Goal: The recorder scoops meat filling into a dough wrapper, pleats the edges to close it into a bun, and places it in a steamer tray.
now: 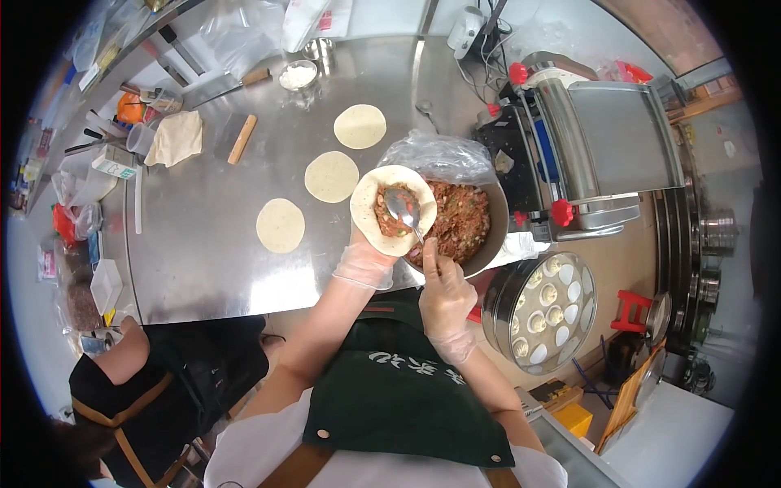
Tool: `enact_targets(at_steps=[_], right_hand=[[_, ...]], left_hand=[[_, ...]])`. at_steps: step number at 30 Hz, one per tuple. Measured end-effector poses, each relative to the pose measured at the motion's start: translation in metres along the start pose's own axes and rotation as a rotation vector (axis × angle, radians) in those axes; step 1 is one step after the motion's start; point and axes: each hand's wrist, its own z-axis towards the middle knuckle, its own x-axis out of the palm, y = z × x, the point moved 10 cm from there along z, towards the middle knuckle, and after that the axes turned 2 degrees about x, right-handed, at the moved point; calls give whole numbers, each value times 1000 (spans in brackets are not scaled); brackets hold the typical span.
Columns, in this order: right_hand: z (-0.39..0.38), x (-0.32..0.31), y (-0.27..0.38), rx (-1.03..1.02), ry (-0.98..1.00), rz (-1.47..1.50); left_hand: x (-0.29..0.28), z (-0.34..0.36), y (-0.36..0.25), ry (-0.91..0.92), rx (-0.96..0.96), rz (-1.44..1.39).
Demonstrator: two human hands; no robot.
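Note:
My left hand (pixel 364 259), in a clear plastic glove, holds up a round dough wrapper (pixel 366 224) from beneath; the wrapper hides most of its fingers. A mound of reddish minced filling (pixel 381 213) lies in the wrapper's middle. My right hand (pixel 444 294), also gloved, is closed round the handle of a metal spoon (pixel 401 203), whose bowl presses on that filling. Just right of the wrapper, and partly behind it, stands a large metal bowl (pixel 501 232) of the same mince, with clear plastic film (pixel 439 156) bunched over its far side.
Flat dough rounds (pixel 331 176) and a rolling pin (pixel 242 140) lie on the steel table (pixel 195 236). A knife (pixel 232 87) and flour bowl (pixel 298 76) are farther back. Right stand a dough roller machine (pixel 561 146) and a round steamer (pixel 496 313) holding buns. Another person (pixel 154 382) is lower left.

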Motion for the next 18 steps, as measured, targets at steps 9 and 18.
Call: enact_targets(at_steps=[9, 18], right_hand=[[2, 18, -55, 576, 375, 1098], [29, -6, -54, 308, 211, 889]], left_hand=[[-29, -1, 1, -193, -21, -147], [-32, 1, -24, -53, 308, 1125]])
